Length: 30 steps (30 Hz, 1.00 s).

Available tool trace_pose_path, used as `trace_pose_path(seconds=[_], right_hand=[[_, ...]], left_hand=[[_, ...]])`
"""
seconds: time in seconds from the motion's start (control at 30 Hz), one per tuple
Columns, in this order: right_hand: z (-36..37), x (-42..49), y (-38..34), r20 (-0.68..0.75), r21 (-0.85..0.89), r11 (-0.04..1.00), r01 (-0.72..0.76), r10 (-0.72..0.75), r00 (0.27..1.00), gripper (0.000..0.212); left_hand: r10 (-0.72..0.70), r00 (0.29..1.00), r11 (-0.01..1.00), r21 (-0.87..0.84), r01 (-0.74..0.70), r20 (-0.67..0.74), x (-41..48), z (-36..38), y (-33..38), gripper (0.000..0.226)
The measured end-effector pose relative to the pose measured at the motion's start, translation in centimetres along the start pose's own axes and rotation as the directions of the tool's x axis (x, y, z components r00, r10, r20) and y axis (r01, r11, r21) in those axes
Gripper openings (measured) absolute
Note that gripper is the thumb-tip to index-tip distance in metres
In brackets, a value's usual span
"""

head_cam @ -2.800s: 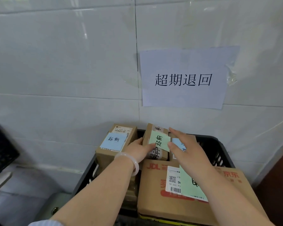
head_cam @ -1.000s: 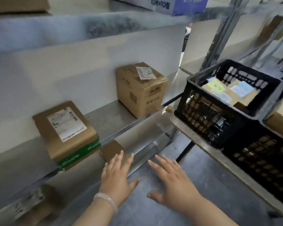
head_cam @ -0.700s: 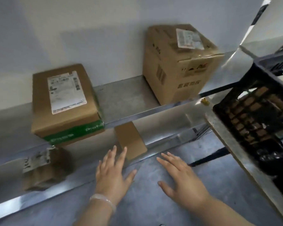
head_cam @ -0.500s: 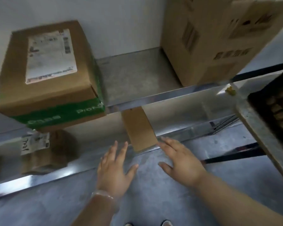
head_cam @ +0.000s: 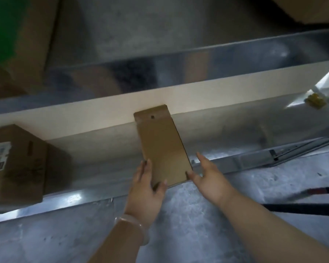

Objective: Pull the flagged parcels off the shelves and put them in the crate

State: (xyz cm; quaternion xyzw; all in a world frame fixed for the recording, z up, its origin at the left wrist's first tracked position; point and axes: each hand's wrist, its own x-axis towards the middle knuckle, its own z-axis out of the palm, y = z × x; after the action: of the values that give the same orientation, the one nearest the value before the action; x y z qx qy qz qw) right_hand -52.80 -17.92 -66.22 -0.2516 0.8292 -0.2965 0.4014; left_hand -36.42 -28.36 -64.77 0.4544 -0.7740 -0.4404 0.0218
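Floor [head_cam: 198,234]: grey concrete, in front of the shelves.
Upper shelf [head_cam: 198,59]: metal, seen close and blurred.
Lower shelf [head_cam: 84,196]: metal lip near the floor.
Box [head_cam: 21,164]: brown, labelled, on the lower shelf well left of the hands.
Flat parcel [head_cam: 162,147]: thin brown cardboard, standing on the lower shelf, tilted, top against the pale back wall.
Left hand [head_cam: 146,190]: grips the parcel's lower left corner between thumb and fingers.
Right hand [head_cam: 209,179]: apart from the left, fingers spread, thumb touching the lower right corner.
Bracelet [head_cam: 139,224]: pale, on the left wrist.

Dim, motion-blurred view; glare streaks the lower shelf lip [head_cam: 72,199], corners sink into shadow.
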Motion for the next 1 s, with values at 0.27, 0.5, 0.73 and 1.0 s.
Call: trace_pose_path(seconds=[0.27, 0.5, 0.73, 1.0], right_hand=[[2.6, -1.0, 1.3, 0.056, 0.106, 0.983, 0.152, -0.159, 0.986, 0.052], [3.2, -4.5, 0.2, -0.234, 0.324, 0.898, 0.297, -0.228, 0.945, 0.057], [2.9, -5.5, -1.1, -0.329, 0.060, 0.900, 0.432, -0.390, 0.860, 0.065], [0.7, -3.9, -0.4, -0.068, 0.566, 0.820, -0.087, 0.152, 0.986, 0.041]], left_hand=[[-0.160, 0.979, 0.975, -0.174, 0.138, -0.124, 0.7, 1.3, 0.7, 0.084], [-0.258, 0.966, 0.895, -0.381, 0.234, -0.012, 0.4, 0.4, 3.5, 0.101], [-0.341, 0.936, 0.749, -0.576, 0.329, 0.091, 0.8, 0.9, 3.3, 0.115], [-0.219, 0.932, 0.496, -0.789, 0.362, 0.290, -0.8, -0.7, 2.1, 0.061]])
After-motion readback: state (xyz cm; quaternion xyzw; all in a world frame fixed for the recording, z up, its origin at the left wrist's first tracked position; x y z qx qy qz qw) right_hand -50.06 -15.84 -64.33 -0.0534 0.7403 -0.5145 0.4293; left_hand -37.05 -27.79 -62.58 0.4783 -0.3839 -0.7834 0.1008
